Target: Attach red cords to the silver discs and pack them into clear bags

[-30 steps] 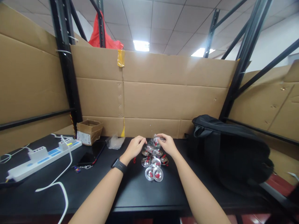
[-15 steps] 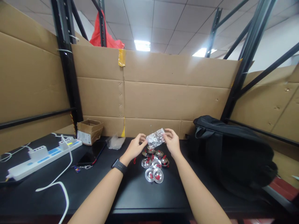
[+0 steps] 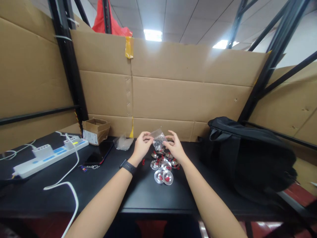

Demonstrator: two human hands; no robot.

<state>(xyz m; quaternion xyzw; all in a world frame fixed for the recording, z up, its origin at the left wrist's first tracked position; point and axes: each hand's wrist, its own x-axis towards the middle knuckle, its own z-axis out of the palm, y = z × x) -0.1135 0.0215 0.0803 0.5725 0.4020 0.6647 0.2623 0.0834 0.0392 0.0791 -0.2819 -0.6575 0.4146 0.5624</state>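
A crinkled, see-through plastic bag point(image 3: 158, 138) is held up over the black tabletop between my two hands. My left hand point(image 3: 143, 145), with a dark watch on its wrist, pinches the bag's left edge between thumb and fingers. On the other side my right hand point(image 3: 175, 145) grips the bag's right edge, its upper fingers curved and apart. Just below lies a heap of silver finger cymbals point(image 3: 167, 177) with red elastic loops, some overlapping. The bag and my right hand hide the far part of the heap. A loose red loop point(image 3: 143, 162) rests left of the heap.
Another crumpled clear bag point(image 3: 123, 142) lies farther left, near a small open cardboard box point(image 3: 96, 131). A phone point(image 3: 99, 153) with a keychain, a white power strip point(image 3: 49, 160) and its cable point(image 3: 71, 188) occupy the left side. A black backpack point(image 3: 250, 158) stands at right.
Both hands still hold the bag, which has turned from a wide slant to a more upright, see-through shape. My right hand has shifted slightly left. The camera view has tilted downward.
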